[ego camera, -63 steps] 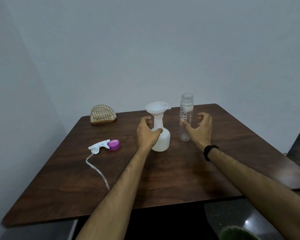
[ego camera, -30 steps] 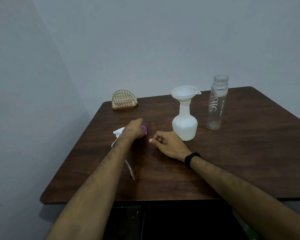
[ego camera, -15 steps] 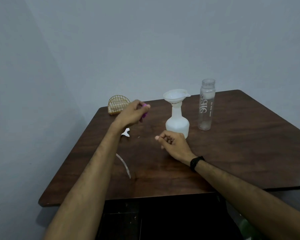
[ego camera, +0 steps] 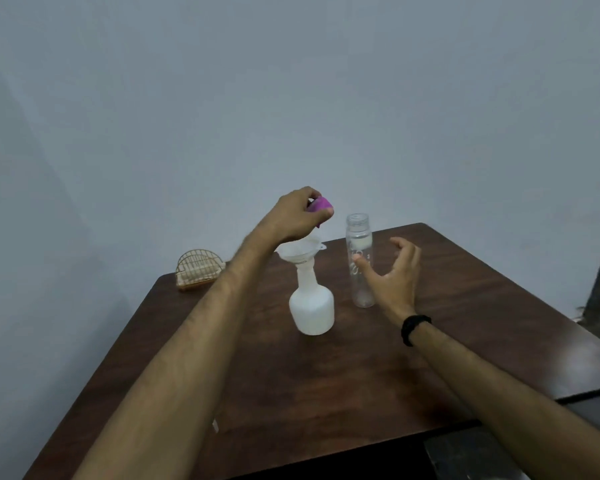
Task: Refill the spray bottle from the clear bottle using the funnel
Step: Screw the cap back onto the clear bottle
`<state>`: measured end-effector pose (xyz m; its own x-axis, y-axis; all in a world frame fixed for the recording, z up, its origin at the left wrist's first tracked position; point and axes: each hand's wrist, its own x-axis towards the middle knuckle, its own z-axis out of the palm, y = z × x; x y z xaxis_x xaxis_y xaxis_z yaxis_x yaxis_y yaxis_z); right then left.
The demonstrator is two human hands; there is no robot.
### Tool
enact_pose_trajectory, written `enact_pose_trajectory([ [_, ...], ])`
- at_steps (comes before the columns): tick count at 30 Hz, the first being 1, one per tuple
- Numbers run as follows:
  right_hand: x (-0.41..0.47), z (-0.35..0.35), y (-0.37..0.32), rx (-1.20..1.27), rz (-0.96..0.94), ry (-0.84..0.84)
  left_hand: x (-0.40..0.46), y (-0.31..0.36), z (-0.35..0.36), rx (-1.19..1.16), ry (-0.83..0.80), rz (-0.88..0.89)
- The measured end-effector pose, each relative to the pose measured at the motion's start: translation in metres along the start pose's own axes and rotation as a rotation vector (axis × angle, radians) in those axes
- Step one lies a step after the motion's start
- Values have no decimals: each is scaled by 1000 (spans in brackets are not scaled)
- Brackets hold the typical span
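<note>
Fingers around purple cap (pinched)

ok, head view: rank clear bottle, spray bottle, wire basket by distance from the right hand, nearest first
From the right hand:
1. Clear bottle, just off its fingertips, toward the left.
2. Spray bottle, further left, with the funnel in its neck.
3. Wire basket, far left corner of the table.

Left arm hides funnel rim; clear bottle lettering blurred.
</note>
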<state>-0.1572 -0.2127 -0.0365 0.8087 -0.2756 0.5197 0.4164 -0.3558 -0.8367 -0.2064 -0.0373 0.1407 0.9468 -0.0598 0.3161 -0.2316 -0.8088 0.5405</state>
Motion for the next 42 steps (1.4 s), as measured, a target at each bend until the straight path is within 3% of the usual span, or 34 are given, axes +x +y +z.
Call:
enact_pose_trajectory([
  [3,18,3,7,-44,78,-204,24,14,22,133,-93,26],
  [7,28,13,7,99,78,-379,53,19,50,276,-172,39],
  [20,28,30,26,148,28,-405,90,39,67,675,-338,-11],
  [25,27,31,25,119,43,-406,90,45,47,393,-560,87],
  [27,27,32,25,112,47,-404,90,45,48,363,-448,83],
  [30,27,31,24,109,52,-402,90,46,55,617,-216,-46],
  [32,28,30,23,105,57,-408,91,46,57,646,-273,-31],
  [36,27,28,23,99,53,-412,92,53,47,437,-533,71],
  [38,27,28,21,94,53,-410,91,56,46,405,-469,90],
  [40,27,27,20,95,58,-411,92,55,53,578,-292,17],
  [42,27,27,18,98,64,-416,93,51,59,715,-248,-49],
])
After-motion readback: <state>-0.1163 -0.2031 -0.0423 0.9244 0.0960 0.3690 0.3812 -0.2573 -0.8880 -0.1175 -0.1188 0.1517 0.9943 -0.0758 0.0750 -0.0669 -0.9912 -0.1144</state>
